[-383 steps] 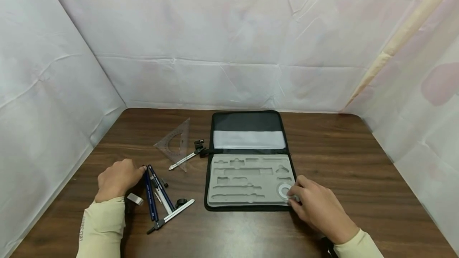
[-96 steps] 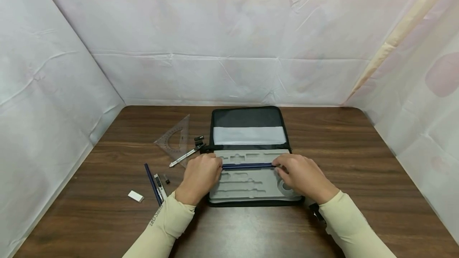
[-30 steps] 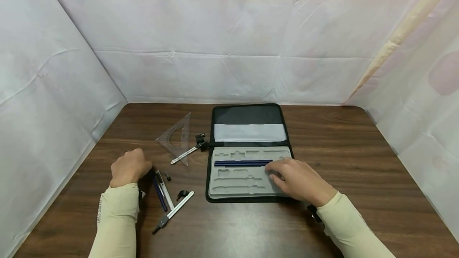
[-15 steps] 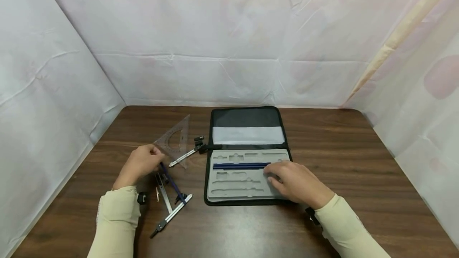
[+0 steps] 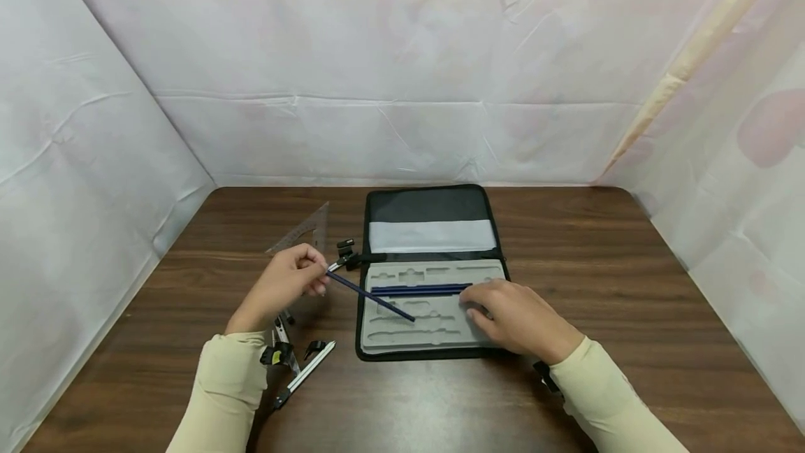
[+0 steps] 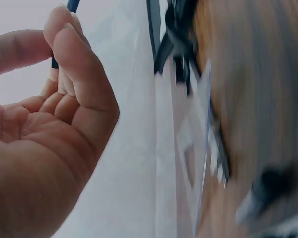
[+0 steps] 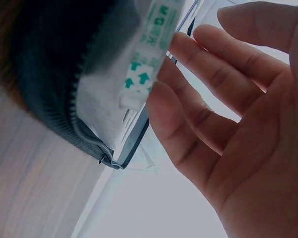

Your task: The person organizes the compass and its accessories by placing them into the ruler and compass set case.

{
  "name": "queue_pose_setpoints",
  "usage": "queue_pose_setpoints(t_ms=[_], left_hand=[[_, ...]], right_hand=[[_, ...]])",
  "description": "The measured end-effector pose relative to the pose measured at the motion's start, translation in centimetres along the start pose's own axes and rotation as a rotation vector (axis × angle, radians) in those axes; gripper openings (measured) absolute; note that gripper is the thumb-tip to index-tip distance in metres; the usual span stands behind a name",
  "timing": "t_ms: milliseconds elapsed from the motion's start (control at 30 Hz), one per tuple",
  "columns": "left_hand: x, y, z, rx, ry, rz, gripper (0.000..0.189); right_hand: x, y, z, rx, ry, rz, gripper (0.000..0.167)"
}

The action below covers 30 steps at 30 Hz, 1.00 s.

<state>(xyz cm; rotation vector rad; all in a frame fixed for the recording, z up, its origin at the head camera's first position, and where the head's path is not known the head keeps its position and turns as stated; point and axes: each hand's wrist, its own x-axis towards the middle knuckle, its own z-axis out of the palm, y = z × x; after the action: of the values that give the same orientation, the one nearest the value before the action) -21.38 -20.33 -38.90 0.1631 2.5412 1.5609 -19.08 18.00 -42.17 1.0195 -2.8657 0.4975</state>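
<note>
My left hand pinches one end of a dark blue pencil between thumb and fingers. The pencil slants down to the right over the grey moulded tray of an open zip case. More blue pencils lie side by side in a long slot of the tray. At their right end rests my right hand, fingers loosely bent and gripping nothing. In the right wrist view those fingers are beside a white item with green print at the case's zipped edge.
A silver compass and a small black piece lie left of the case. Behind my left hand are a clear set square, partly hidden, and a second compass next to small black pieces. White sheets surround the table.
My left hand has picked up a blue pencil from the pile at left and carried it right to the case. Earlier, both hands held pencils at the slot; my right hand has since stayed there.
</note>
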Motion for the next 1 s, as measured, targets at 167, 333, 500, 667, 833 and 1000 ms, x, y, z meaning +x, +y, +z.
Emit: queue_pose_setpoints(t_ms=[167,333,500,667,833,1000], left_hand=[[0.3,0.6,2.0,-0.06,-0.051,0.07,0.011],[0.5,1.2,3.9,-0.1,-0.092,0.152,0.008],[0.5,1.5,5.3,-0.119,-0.108,0.175,0.005],[0.4,1.4,6.2,0.041,-0.088,0.212,0.005],[0.4,1.1,7.0,0.469,-0.014,0.379,0.003],[0.1,1.1,7.6,0.75,0.055,0.512,0.007]], right_hand=[[0.1,-0.1,0.0,-0.03,0.05,0.003,0.023],[0.2,-0.3,0.0,0.0,0.128,-0.025,0.022],[0.4,-0.6,0.0,0.026,0.171,-0.064,0.015],[0.5,-0.3,0.0,-0.001,0.238,-0.073,0.011],[0.5,0.1,0.1,0.018,0.268,-0.053,0.013],[0.6,0.4,0.3,0.052,0.241,-0.052,0.018]])
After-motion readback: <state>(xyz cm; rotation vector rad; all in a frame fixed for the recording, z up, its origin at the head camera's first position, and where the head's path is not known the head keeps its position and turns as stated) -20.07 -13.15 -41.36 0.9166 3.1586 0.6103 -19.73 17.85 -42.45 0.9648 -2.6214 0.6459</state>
